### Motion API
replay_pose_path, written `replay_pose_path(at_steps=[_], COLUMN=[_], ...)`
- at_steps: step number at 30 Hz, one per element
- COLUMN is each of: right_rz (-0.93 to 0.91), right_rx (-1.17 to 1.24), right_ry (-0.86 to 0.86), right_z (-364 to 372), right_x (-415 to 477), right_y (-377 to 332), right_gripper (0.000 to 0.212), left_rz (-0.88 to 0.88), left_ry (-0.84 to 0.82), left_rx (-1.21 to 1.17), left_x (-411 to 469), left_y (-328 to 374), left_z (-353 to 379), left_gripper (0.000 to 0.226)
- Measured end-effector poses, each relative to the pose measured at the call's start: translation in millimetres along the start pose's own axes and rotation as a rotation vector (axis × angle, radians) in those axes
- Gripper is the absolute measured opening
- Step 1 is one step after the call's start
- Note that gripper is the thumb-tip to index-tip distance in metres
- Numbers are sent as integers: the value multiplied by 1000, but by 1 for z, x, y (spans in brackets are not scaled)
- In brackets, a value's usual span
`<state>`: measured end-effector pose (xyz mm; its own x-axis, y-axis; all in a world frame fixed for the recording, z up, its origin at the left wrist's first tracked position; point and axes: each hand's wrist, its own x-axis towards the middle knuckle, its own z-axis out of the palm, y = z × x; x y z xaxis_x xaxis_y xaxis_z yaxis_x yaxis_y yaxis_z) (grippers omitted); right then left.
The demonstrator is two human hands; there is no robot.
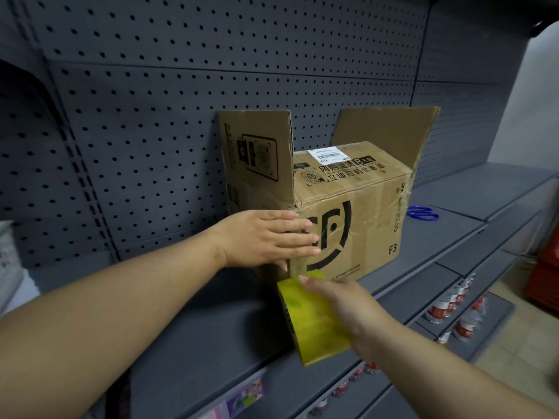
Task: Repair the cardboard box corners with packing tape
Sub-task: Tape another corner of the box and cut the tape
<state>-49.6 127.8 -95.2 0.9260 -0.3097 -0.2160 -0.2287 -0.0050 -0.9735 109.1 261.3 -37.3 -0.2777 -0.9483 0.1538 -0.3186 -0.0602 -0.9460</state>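
Cardboard box (348, 219) sits on a dark grey shelf (453, 204), backed against a pegboard wall (151, 116), its flaps standing open at left and right. Front face printed with a large logo; a label is stuck on the top panel.

Step in hand, as I read it: taping the near left vertical corner. A strip of clear tape runs down that corner from under the left hand (266, 238) to the tape roll (314, 320), which hangs below and in front of the box's bottom edge.

Left hand: flat, palm on the corner, fingers (302, 238) extended and close together, lying across onto the front face and covering part of the logo. Pressing, not gripping.

Right hand (348, 309): closed around the yellowish roll from the right side, fingertips hooked over its upper edge. The roll is clear of the box, joined to it only by the strip. The thumb is hidden.

Next move, by my judgement: keep the strip taut, carry it down to or under the bottom edge, then smooth it with the left hand so it wraps both faces. After that the strip needs cutting. Blue-handled scissors (422, 213) lie on the shelf just right of the box, well apart from both hands, so one hand must let go.

Shiny tape already shows on the right front corner. Far corners are hidden from this view.

Lower shelves carry small bottles (453, 306).
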Motion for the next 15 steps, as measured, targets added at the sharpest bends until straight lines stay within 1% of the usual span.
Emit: replay_pose_path(at_steps=[2, 5, 8, 10, 12, 15], right_rz=[3, 32, 52, 14, -35, -96], right_rx=[32, 61, 133, 122, 133, 117], right_ry=[-35, -97, -267, -354, -363, -312], right_z=[-1, -5, -17, -22, -24, -21], right_x=[0, -1, -3, -6, -8, -9], right_y=[2, 7, 15, 18, 20, 17], right_gripper=[48, 53, 56, 43, 29, 27], left_rz=[-23, -36, -47, -54, -68, -77], left_ry=[3, -4, 15, 13, -1, -2], left_rx=[18, 29, -1, -23, -27, 12], left_x=[-1, -1, 0, 1, 1, 1], left_y=[5, 8, 7, 7, 8, 12], left_z=[3, 4, 3, 4, 6, 9], left_gripper=[43, 46, 43, 42, 45, 47])
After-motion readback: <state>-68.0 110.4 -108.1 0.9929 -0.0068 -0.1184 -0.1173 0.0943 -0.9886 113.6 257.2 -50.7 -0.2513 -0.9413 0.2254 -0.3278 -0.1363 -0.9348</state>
